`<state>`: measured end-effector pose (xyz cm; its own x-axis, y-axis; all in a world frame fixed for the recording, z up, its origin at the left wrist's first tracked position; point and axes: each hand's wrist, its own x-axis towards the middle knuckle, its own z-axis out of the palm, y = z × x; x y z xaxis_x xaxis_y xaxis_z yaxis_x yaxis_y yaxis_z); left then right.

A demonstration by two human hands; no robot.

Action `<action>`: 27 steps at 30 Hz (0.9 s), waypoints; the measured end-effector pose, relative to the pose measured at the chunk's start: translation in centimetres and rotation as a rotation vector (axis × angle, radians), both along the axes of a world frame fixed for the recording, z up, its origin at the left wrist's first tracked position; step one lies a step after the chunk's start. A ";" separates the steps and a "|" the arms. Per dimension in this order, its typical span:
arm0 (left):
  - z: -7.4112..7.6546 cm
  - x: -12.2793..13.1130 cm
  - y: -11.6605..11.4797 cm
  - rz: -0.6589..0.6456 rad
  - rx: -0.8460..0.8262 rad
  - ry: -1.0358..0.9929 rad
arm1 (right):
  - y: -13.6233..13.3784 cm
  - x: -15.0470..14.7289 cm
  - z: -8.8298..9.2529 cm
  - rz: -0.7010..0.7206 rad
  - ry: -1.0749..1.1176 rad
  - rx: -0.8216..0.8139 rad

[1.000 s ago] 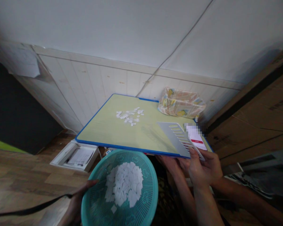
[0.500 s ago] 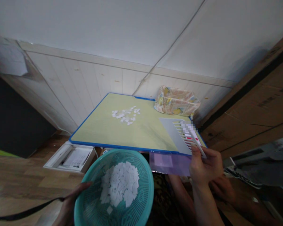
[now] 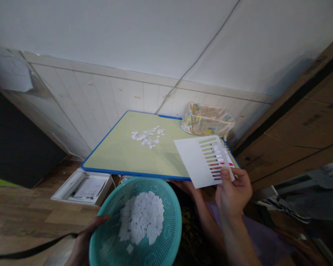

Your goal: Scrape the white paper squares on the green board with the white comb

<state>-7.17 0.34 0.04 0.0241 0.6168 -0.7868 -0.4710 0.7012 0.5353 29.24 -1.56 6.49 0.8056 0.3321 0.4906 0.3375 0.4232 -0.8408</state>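
Note:
My left hand (image 3: 90, 236) grips the left rim of a teal plastic basket (image 3: 176, 221), thumb over the edge. A heap of small white paper squares (image 3: 145, 218) lies inside it. On the right, my right hand (image 3: 234, 190) is closed on the edge of a flat white slotted scraper (image 3: 192, 159), thumb on top. The scraper is held above the right part of a low table (image 3: 161, 159) with a pale yellow top and blue edge. More white paper pieces (image 3: 148, 136) are scattered on the tabletop, away from both hands.
A patterned fabric basket (image 3: 208, 120) stands at the table's back right, against the wall. A pink-and-white item (image 3: 229, 159) lies partly behind the scraper. An open white box (image 3: 80, 186) is on the floor at left; cardboard boxes (image 3: 296, 129) rise at right. Another bare limb (image 3: 201, 207) shows beneath.
My right hand has turned the slotted scraper so its broad face shows, shifting it slightly left. The purple sheet below the table has moved down and right. The teal basket has barely moved.

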 end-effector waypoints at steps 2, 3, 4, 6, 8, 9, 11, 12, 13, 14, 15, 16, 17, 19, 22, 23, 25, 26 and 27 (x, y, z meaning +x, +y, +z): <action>0.0 0.2 0.1 -0.004 -0.005 -0.015 | 0.0 -0.6 0.4 -0.004 -0.078 -0.002; 0.1 0.3 0.1 -0.006 -0.010 -0.028 | -0.1 -1.0 0.7 -0.011 -0.149 -0.003; 0.1 0.5 0.1 -0.010 -0.017 -0.043 | -0.1 -1.4 1.0 0.000 -0.231 -0.003; -0.1 0.7 0.2 -0.024 -0.020 -0.063 | 0.1 -2.3 1.4 0.111 -0.440 0.000; -0.5 0.9 0.3 -0.034 0.000 -0.058 | 0.8 -3.2 1.1 0.303 -0.659 0.026; -0.7 1.0 0.4 -0.035 0.009 -0.052 | 1.4 -3.7 0.6 0.383 -0.756 0.049; -1.3 1.0 0.5 -0.026 0.003 -0.036 | 2.7 -4.4 -0.6 0.466 -0.910 0.075; -1.5 1.0 0.5 -0.022 -0.009 -0.032 | 3.3 -4.7 -1.4 0.472 -0.973 0.057; -1.7 1.0 0.6 -0.022 -0.021 -0.033 | 3.8 -5.0 -2.1 0.475 -1.024 0.041; -1.8 1.0 0.6 -0.025 -0.025 -0.037 | 4.3 -5.1 -2.7 0.476 -1.059 0.029; -1.8 1.0 0.6 -0.032 -0.026 -0.041 | 4.6 -5.3 -3.2 0.479 -1.083 0.016; -1.6 1.1 0.6 -0.038 -0.018 -0.044 | 4.8 -5.3 -3.6 0.489 -1.097 0.002; -1.5 1.2 0.7 -0.041 -0.006 -0.045 | 4.9 -5.4 -3.9 0.504 -1.106 -0.016; -0.9 1.6 0.7 -0.038 0.010 -0.036 | 5.1 -5.3 -4.1 0.546 -1.117 -0.084; -0.3 2.1 0.7 -0.031 0.010 -0.033 | 5.6 -5.1 -4.0 0.617 -1.138 -0.244; -0.2 2.2 0.7 -0.034 0.011 -0.031 | 5.8 -5.1 -3.9 0.637 -1.150 -0.306; -0.4 2.1 0.7 -0.044 0.025 -0.030 | 6.1 -5.1 -3.6 0.667 -1.175 -0.424; -0.6 2.0 0.6 -0.051 0.031 -0.032 | 6.2 -5.1 -3.4 0.675 -1.183 -0.468; -0.9 1.8 0.6 -0.058 0.032 -0.035 | 6.2 -5.2 -3.3 0.679 -1.185 -0.499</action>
<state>-5.35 0.97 -0.86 0.0882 0.6382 -0.7648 -0.4490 0.7108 0.5414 24.07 4.63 3.19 -0.3608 0.8085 0.4648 0.7822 0.5338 -0.3213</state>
